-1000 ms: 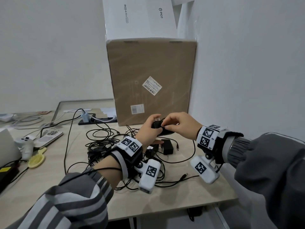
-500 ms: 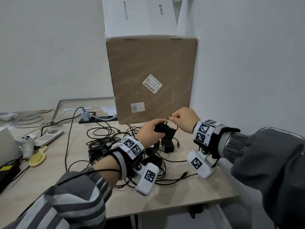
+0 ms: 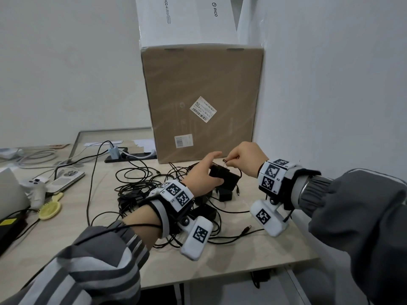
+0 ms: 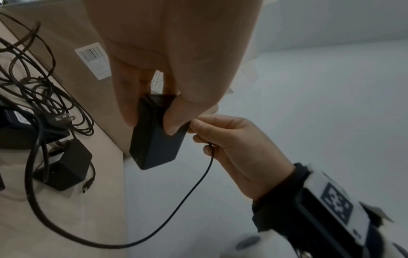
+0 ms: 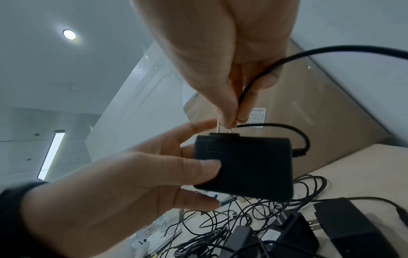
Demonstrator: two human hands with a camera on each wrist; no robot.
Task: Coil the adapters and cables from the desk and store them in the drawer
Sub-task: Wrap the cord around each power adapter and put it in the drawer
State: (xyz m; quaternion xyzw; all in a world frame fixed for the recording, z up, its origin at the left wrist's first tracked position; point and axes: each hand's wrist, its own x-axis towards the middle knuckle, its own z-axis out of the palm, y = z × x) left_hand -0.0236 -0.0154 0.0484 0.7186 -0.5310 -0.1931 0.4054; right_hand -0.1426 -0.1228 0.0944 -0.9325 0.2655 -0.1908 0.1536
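A black adapter (image 3: 223, 177) is held above the desk in front of the cardboard box, gripped at its sides by my left hand (image 3: 211, 170). The left wrist view shows the thumb and fingers clamped on the adapter (image 4: 157, 139). My right hand (image 3: 231, 160) pinches the adapter's thin black cable (image 4: 194, 188) right at the metal prongs (image 5: 218, 126) on the adapter's top (image 5: 244, 165). From the right hand the cable hangs in a loop down to the desk. Several more adapters (image 3: 225, 195) and a tangle of black cables (image 3: 141, 183) lie under my hands. No drawer is in view.
A tall cardboard box (image 3: 202, 102) with a white box (image 3: 187, 18) on top stands against the right wall. A power strip (image 3: 130, 157), a phone (image 3: 66, 179), a white controller (image 3: 37, 191) and a yellow brush (image 3: 49, 209) lie to the left. The desk's front edge (image 3: 242, 268) is close.
Both hands have carried the adapter a little farther towards the box. My right hand has gone from covering the adapter to pinching the cable at its prongs.
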